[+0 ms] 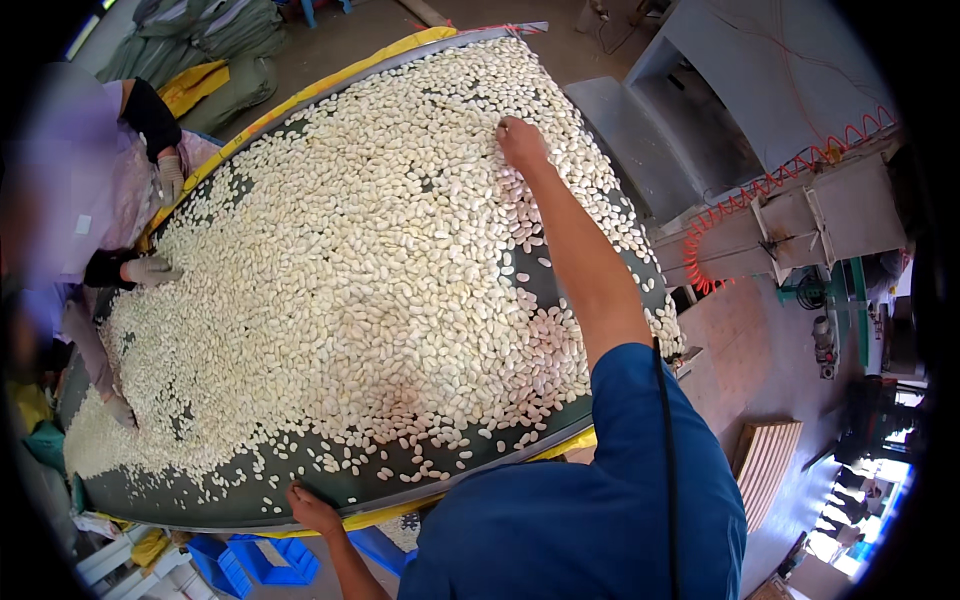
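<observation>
Workshop floor (pixel 790 400) off right of both hands' fingers, head view. Dark table (pixel 230 510) under white beans (pixel 350 260), spread all round right fingertips, strays just beyond left ones. With right hand (pixel 522 143) — stretched far out, presumably for reach; curled, can't tell if pinching any. With left hand (pixel 314 508) — bent at near yellow-edged rim (pixel 400 511), perhaps for bracing; can't tell if gripping.

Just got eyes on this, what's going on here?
The person's right hand is toward the far side of a wide spread of white beans; whether it grips any isn't clear. The left hand is at the near edge of the dark green table. On the left, co-workers' gloved hands are at the table too.
</observation>
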The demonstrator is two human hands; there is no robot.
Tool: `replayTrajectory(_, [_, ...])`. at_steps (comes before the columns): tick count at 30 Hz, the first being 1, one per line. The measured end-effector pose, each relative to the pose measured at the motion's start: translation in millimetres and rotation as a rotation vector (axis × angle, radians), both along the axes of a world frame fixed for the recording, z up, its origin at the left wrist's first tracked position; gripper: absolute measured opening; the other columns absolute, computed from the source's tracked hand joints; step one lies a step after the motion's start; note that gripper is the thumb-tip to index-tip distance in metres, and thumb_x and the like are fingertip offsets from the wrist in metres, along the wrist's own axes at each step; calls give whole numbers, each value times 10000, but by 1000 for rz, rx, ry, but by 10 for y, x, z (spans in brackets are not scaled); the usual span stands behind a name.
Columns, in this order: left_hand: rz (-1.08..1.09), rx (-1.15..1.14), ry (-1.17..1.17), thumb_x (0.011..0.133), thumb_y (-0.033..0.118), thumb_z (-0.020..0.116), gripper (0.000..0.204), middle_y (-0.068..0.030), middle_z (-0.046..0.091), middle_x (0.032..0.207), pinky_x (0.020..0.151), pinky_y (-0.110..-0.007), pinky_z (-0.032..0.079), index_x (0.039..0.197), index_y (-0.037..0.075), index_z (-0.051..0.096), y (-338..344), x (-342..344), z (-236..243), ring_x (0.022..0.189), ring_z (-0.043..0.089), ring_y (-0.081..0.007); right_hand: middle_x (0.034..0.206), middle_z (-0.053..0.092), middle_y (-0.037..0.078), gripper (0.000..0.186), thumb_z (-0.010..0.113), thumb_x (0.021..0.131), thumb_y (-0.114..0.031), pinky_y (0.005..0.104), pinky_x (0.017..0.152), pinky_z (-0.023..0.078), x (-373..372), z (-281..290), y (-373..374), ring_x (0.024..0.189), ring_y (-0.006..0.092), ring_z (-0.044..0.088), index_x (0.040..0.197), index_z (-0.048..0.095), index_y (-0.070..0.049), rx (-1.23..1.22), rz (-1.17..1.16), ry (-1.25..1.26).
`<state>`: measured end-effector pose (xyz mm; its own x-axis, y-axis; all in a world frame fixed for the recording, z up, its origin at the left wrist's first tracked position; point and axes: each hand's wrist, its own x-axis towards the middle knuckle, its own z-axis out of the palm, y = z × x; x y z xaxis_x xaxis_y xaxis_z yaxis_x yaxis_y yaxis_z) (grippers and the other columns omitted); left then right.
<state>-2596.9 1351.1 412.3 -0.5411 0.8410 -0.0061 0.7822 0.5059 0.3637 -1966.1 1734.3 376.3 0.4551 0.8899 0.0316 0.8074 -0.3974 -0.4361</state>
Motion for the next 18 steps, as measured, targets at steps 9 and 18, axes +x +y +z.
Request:
replayTrajectory(9, [19,-2,49,971,229,411,303,-199,660,933,729,-448,474,1046,27,624,45,-281,24,835,623,-396,1034,655,247,302,481,901,-156,484,834,509,-358,27,232,995,391,635,1144,504,22,-282,15,-99])
replayTrajectory(18, [9,-33,47,973,237,393,306,-205,656,902,719,-455,467,1058,36,607,43,-479,24,812,626,-390,873,671,214,330,502,843,-300,454,811,481,251,-303,179,839,389,637,904,675,-25,272,-179,280])
